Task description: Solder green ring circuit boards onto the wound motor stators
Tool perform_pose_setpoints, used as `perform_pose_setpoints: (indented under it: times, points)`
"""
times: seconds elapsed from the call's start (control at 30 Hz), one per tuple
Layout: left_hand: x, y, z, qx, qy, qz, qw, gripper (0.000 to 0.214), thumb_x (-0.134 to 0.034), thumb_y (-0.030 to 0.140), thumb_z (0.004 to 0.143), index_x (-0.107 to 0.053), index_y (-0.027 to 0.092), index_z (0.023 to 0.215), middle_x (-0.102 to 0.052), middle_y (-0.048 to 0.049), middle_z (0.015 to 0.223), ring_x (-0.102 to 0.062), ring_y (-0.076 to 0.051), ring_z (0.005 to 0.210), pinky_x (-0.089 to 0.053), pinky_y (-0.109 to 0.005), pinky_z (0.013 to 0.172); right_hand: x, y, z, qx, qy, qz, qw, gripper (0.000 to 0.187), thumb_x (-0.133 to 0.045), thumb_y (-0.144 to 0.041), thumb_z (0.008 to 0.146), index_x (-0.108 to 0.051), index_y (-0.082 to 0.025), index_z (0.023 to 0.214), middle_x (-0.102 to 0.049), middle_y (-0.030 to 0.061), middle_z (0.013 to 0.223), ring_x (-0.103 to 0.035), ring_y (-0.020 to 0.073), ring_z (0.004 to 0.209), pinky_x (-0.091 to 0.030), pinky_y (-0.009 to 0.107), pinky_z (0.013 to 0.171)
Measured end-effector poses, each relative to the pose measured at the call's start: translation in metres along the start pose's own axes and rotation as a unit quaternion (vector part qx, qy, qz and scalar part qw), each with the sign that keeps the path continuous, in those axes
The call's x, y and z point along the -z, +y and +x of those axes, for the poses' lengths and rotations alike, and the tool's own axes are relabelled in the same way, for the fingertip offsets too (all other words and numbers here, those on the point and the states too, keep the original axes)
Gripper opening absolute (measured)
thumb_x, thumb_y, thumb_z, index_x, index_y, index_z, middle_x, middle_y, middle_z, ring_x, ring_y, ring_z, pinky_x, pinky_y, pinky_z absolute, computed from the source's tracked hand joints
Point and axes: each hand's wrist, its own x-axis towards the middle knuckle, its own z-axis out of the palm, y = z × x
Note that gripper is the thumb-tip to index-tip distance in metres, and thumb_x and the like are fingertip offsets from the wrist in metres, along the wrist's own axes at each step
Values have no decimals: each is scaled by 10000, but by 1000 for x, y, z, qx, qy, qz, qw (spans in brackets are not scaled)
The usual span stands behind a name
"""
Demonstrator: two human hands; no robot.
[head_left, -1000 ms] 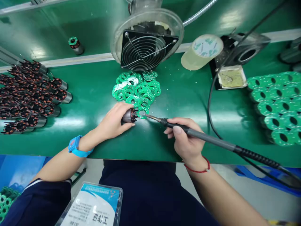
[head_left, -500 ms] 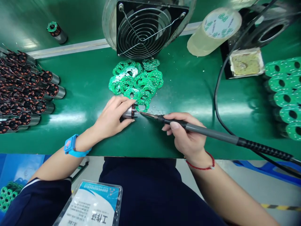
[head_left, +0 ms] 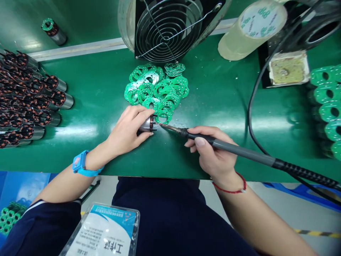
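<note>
My left hand point(head_left: 128, 129) grips a small metal motor stator point(head_left: 149, 125) lying on its side on the green mat, copper windings facing right. A green ring circuit board point(head_left: 163, 117) sits against that winding end. My right hand point(head_left: 210, 153) holds a grey soldering iron point(head_left: 234, 149) like a pen, and its tip touches the stator's end beside the board. A loose heap of green ring boards point(head_left: 157, 89) lies just beyond the stator.
Many wound stators point(head_left: 29, 99) are stacked at the left, one more point(head_left: 53, 31) stands apart at the back. A fume fan point(head_left: 170, 28) faces me. A tape roll point(head_left: 253, 30), sponge tray point(head_left: 289, 69) and stacked green boards point(head_left: 329, 103) are at the right. The iron's cable point(head_left: 253, 117) crosses the mat.
The view has tilted down and closer to the bench. Both hands stay in place, with the iron's tip still at the stator's end.
</note>
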Motion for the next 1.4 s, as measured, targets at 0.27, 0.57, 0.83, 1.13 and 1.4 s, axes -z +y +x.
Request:
perform_pose_setpoints:
  times: [0.27,0.57,0.83,1.13,1.4]
  points:
    - [-1,1,0,1,-2,7,1000,458,-628,239,859,-473,182,1287,-549,-120,1183,-513,-268,1091,-443,-449,933,0,1,-1,0,7,-5,1000,196,-587,-386,911,-688,-257,1019,-674,-10,699,-594,121,517,-500,259,497]
    - [-2,1,1,-9,5,21,1000,436,-618,236,864,-480,174,1274,-556,-121,1176,-516,-261,1062,-444,-437,906,0,1,-2,44,29,-8,999,167,-606,-315,900,-684,-253,1035,-699,2,765,-633,126,563,-523,259,511]
    - [-4,1,1,-18,17,30,999,416,-624,223,859,-497,157,1250,-565,-116,1137,-520,-249,1024,-455,-411,882,-2,-11,5,98,30,-74,992,296,-618,-239,894,-618,-266,1189,-736,32,973,-707,162,681,-598,321,614]
    - [0,6,-1,64,42,-104,992,457,-701,263,797,-491,186,1195,-587,-92,1142,-546,-246,1080,-471,-420,925,-9,-30,19,17,-58,-185,981,305,-580,-258,904,-525,-260,1203,-711,-3,843,-705,160,714,-572,296,682]
    - [1,8,-6,82,-33,-257,962,468,-694,295,799,-473,201,1201,-608,-95,1181,-594,-229,1059,-483,-399,902,-49,-35,21,1,45,-1,999,306,-559,-267,933,-464,-292,1223,-709,7,953,-703,170,920,-538,364,889]
